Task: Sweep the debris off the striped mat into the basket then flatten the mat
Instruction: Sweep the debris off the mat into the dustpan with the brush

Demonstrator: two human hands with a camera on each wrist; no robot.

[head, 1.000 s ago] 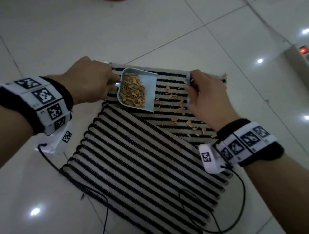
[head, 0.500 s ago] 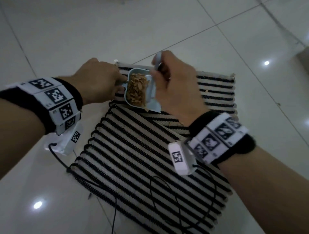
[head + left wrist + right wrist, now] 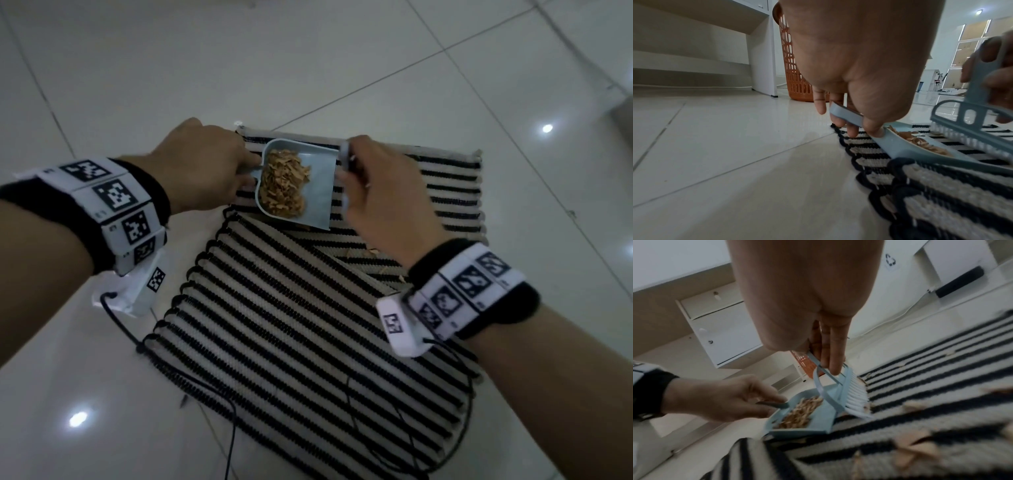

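The black-and-white striped mat (image 3: 294, 329) lies on the tiled floor, its near part folded over the far part. My left hand (image 3: 246, 171) grips the handle of a pale blue dustpan (image 3: 320, 192) resting on the mat's far left corner, with a heap of tan debris (image 3: 282, 186) in it. My right hand (image 3: 349, 178) grips a small blue brush (image 3: 842, 391), whose white bristles sit at the pan's open lip. Loose tan flakes (image 3: 914, 446) remain on the mat by my right wrist. The orange basket (image 3: 795, 73) stands on the floor beyond the mat.
White cabinets (image 3: 760, 48) stand along the wall beside the basket. Black cables (image 3: 233, 428) from my wrist cameras trail over the mat's near end. Pale tiled floor (image 3: 171, 68) surrounds the mat.
My right hand swept the brush leftward across the mat to the dustpan, pushing flakes in, then drew back slightly to the pan's lip. The left hand kept the pan in place.
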